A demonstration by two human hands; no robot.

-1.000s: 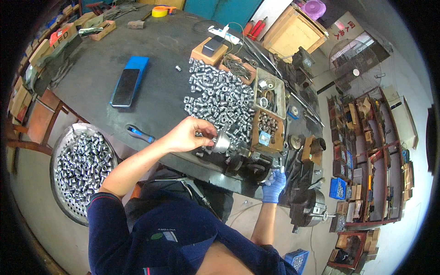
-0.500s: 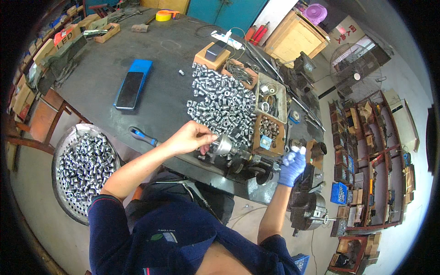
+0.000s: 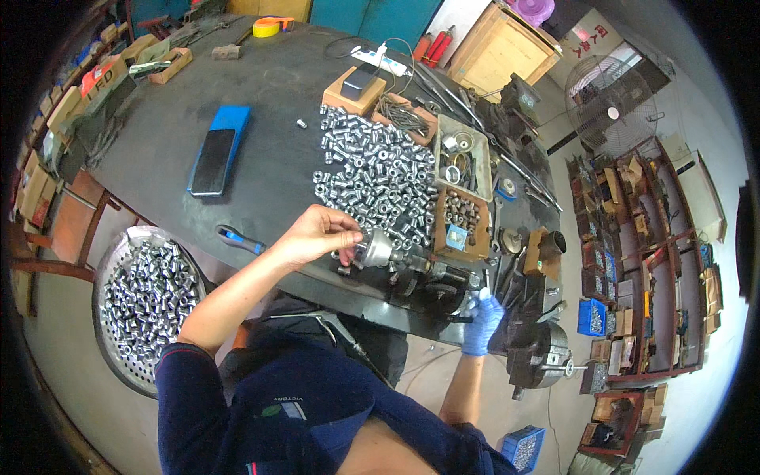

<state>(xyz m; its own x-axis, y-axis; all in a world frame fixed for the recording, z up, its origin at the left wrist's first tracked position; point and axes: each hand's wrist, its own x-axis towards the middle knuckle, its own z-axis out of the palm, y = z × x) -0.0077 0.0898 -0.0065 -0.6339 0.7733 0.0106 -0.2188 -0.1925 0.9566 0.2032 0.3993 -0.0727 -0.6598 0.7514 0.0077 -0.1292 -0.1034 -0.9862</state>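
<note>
My bare left hand [image 3: 324, 236] is closed in a pinch at the mouth of a silver chuck [image 3: 375, 248]; its fingers hide whatever small piece is between them. The chuck belongs to a dark spindle machine [image 3: 427, 277] at the bench's near edge. At the machine's right end, my right hand [image 3: 480, 323], in a blue glove, has its fingers curled around something I cannot make out. Just beyond the chuck lies a wide heap of shiny metal fittings [image 3: 376, 178]. A few loose fittings rest below the chuck.
A perforated round pan [image 3: 111, 348] full of similar fittings stands at the left. On the bench are a phone [image 3: 212, 162] on a blue box, a blue-black handled tool [image 3: 240, 239], a box of brownish parts [image 3: 463, 248] and a grey tray [image 3: 475, 154]. A vise [image 3: 538, 352] sits right.
My right hand has come down and a little left, towards me, at the machine's right end. My left hand stays at the chuck. The whole view has shifted slightly.
</note>
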